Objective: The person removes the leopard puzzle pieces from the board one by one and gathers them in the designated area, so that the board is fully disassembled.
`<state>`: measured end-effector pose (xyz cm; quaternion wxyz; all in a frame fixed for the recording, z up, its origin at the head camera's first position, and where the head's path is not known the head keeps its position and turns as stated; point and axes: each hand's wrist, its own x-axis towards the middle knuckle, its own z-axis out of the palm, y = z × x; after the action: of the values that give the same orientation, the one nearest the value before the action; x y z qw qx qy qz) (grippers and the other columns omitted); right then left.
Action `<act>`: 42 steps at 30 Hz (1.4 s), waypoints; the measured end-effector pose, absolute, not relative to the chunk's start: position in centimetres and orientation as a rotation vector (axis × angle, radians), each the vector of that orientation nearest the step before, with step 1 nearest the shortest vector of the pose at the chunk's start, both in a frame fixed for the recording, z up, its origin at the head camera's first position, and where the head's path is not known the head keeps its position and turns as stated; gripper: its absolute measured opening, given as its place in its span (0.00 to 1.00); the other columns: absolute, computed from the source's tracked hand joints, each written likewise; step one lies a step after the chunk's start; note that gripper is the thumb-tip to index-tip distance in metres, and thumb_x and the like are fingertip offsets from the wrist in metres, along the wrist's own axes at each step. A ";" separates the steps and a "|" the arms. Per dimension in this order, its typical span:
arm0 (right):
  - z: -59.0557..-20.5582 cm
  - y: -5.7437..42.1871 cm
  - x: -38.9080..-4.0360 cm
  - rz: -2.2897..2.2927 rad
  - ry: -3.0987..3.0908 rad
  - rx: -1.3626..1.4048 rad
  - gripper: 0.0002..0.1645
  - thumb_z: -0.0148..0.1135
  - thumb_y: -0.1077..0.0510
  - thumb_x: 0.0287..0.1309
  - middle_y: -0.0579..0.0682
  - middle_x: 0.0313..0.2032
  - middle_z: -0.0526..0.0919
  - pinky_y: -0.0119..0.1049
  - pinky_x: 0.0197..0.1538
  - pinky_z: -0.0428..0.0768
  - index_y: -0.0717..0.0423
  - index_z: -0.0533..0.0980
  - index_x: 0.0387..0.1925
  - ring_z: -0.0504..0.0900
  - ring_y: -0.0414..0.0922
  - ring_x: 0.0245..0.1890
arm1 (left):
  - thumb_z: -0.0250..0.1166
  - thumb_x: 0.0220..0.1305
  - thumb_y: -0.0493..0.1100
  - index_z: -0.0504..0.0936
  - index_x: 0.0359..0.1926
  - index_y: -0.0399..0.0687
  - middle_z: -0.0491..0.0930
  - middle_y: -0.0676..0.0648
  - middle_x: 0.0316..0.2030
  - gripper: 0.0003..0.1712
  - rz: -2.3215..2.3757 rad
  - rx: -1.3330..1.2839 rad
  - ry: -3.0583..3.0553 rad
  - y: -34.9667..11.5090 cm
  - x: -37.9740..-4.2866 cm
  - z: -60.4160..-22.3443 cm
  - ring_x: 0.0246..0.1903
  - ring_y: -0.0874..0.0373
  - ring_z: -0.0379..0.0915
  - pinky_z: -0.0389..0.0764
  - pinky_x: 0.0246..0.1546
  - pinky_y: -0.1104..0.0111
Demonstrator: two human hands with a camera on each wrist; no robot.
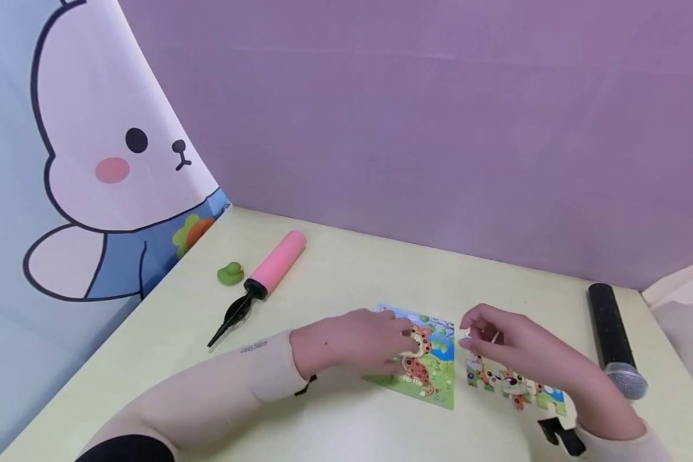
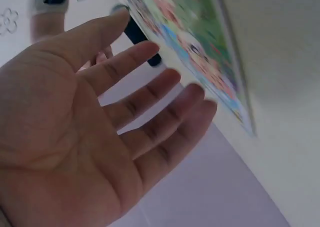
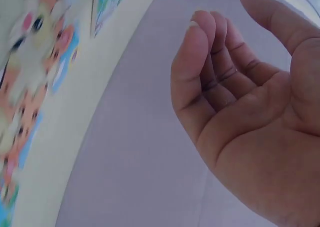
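A square leopard picture board [image 1: 439, 378] lies on the table, partly covered by my left hand [image 1: 369, 340]. In the left wrist view that hand [image 2: 100, 122] has its fingers spread and slightly bent, holding nothing, with the board [image 2: 200, 52] beyond the fingertips. My right hand [image 1: 511, 337] hovers over a cluster of jigsaw pieces [image 1: 516, 385] just right of the board. Its fingers are loosely bent with a gap to the thumb, and the right wrist view shows the hand [image 3: 245, 97] with nothing in it. The pieces [image 3: 30, 62] appear blurred at the left there.
A pink balloon pump [image 1: 277, 263] with a black nozzle lies at the back left, beside a small green rubber duck [image 1: 231, 274]. At the right edge lies a black microphone [image 1: 612, 333], close to my right forearm. A purple cloth wall [image 1: 416, 141] rises behind the table.
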<state>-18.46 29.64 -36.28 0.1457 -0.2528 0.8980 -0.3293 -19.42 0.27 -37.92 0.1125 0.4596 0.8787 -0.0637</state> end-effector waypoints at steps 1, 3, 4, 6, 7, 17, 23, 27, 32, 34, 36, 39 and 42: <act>-36.3 29.1 -18.6 -0.942 2.589 -0.719 0.13 0.64 0.47 0.76 0.46 0.36 0.82 0.31 0.32 0.81 0.48 0.77 0.53 0.80 0.40 0.33 | 0.63 0.75 0.65 0.75 0.74 0.70 0.75 0.57 0.69 0.30 -0.177 1.303 2.586 -0.1 -19.7 -37.9 0.62 0.59 0.75 0.87 0.55 0.67; -36.4 27.9 -18.8 -0.937 2.582 -0.715 0.16 0.66 0.46 0.75 0.46 0.37 0.82 0.32 0.32 0.82 0.49 0.77 0.54 0.80 0.39 0.34 | 0.63 0.72 0.70 0.69 0.79 0.68 0.67 0.53 0.78 0.40 -0.146 1.211 2.595 -0.9 -20.4 -38.0 0.74 0.53 0.69 0.83 0.69 0.60; -36.5 27.3 -18.9 -0.939 2.570 -0.720 0.17 0.67 0.47 0.74 0.46 0.38 0.82 0.32 0.31 0.83 0.50 0.77 0.55 0.80 0.38 0.35 | 0.64 0.70 0.71 0.65 0.81 0.67 0.63 0.52 0.81 0.44 -0.127 1.165 2.595 -1.2 -20.7 -38.1 0.78 0.51 0.64 0.79 0.75 0.56; -36.8 26.1 -19.1 -0.953 2.536 -0.733 0.19 0.68 0.47 0.72 0.46 0.40 0.82 0.33 0.31 0.84 0.51 0.77 0.56 0.81 0.38 0.36 | 0.67 0.66 0.74 0.60 0.84 0.66 0.55 0.49 0.85 0.52 -0.074 1.082 2.596 -1.9 -21.2 -38.3 0.83 0.47 0.55 0.70 0.81 0.50; -37.0 25.6 -19.2 -0.962 2.517 -0.745 0.21 0.69 0.46 0.72 0.48 0.42 0.82 0.33 0.31 0.84 0.52 0.76 0.57 0.81 0.39 0.36 | 0.68 0.65 0.74 0.57 0.85 0.65 0.52 0.48 0.86 0.55 -0.048 1.052 2.596 -2.2 -21.5 -38.4 0.85 0.45 0.52 0.67 0.82 0.47; -38.8 21.6 -19.6 -0.971 2.382 -0.799 0.34 0.72 0.49 0.68 0.59 0.59 0.80 0.32 0.39 0.86 0.59 0.72 0.68 0.84 0.42 0.38 | 0.74 0.52 0.79 0.46 0.88 0.57 0.38 0.47 0.89 0.74 0.039 0.880 2.550 -3.9 -23.1 -39.3 0.87 0.36 0.36 0.53 0.83 0.31; -40.1 20.0 -19.5 -0.925 2.388 -0.784 0.39 0.75 0.49 0.65 0.59 0.64 0.77 0.31 0.42 0.85 0.59 0.70 0.71 0.84 0.41 0.39 | 0.73 0.48 0.83 0.43 0.88 0.57 0.36 0.47 0.89 0.79 0.035 0.813 2.555 -4.1 -23.3 -39.8 0.87 0.35 0.33 0.52 0.78 0.23; -40.5 19.2 -19.4 -0.873 2.442 -0.804 0.38 0.78 0.50 0.62 0.55 0.54 0.79 0.31 0.39 0.82 0.59 0.72 0.67 0.79 0.41 0.37 | 0.75 0.48 0.82 0.41 0.88 0.61 0.37 0.47 0.89 0.79 0.014 0.788 2.554 -4.1 -23.2 -39.8 0.87 0.35 0.33 0.56 0.77 0.23; -40.8 18.6 -19.4 -0.854 2.467 -0.831 0.33 0.80 0.53 0.57 0.51 0.47 0.82 0.30 0.41 0.80 0.60 0.76 0.60 0.78 0.41 0.37 | 0.77 0.48 0.79 0.43 0.88 0.63 0.38 0.47 0.89 0.77 0.004 0.774 2.554 -4.0 -23.0 -40.0 0.87 0.34 0.34 0.59 0.75 0.23; -40.8 18.5 -19.3 -0.850 2.468 -0.813 0.32 0.81 0.53 0.56 0.50 0.47 0.82 0.30 0.43 0.80 0.59 0.77 0.57 0.78 0.41 0.37 | 0.77 0.48 0.79 0.44 0.88 0.64 0.39 0.47 0.89 0.76 -0.002 0.771 2.553 -3.9 -23.0 -39.9 0.87 0.34 0.34 0.59 0.75 0.22; -40.8 18.3 -19.1 -0.842 2.475 -0.787 0.31 0.82 0.53 0.54 0.50 0.47 0.81 0.30 0.43 0.80 0.59 0.78 0.55 0.78 0.42 0.37 | 0.77 0.49 0.79 0.46 0.88 0.64 0.40 0.47 0.89 0.75 -0.009 0.773 2.551 -3.8 -23.0 -39.9 0.87 0.34 0.34 0.60 0.74 0.22; -40.8 18.1 -19.0 -0.827 2.491 -0.760 0.30 0.83 0.51 0.53 0.50 0.46 0.80 0.31 0.44 0.79 0.58 0.78 0.53 0.76 0.42 0.38 | 0.77 0.48 0.79 0.47 0.88 0.63 0.40 0.47 0.89 0.75 -0.017 0.778 2.548 -3.6 -23.0 -39.8 0.87 0.33 0.34 0.60 0.74 0.22; -40.8 18.0 -18.9 -0.813 2.500 -0.756 0.30 0.83 0.51 0.53 0.50 0.44 0.79 0.34 0.46 0.78 0.59 0.77 0.51 0.74 0.44 0.39 | 0.77 0.48 0.79 0.47 0.88 0.63 0.40 0.47 0.89 0.75 -0.020 0.779 2.547 -3.6 -23.1 -39.8 0.87 0.33 0.35 0.60 0.74 0.22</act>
<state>-18.93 17.95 -40.81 0.2018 -0.2705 0.8952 -0.2910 -23.11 -3.56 -39.80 0.2366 0.2842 0.9291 -0.0072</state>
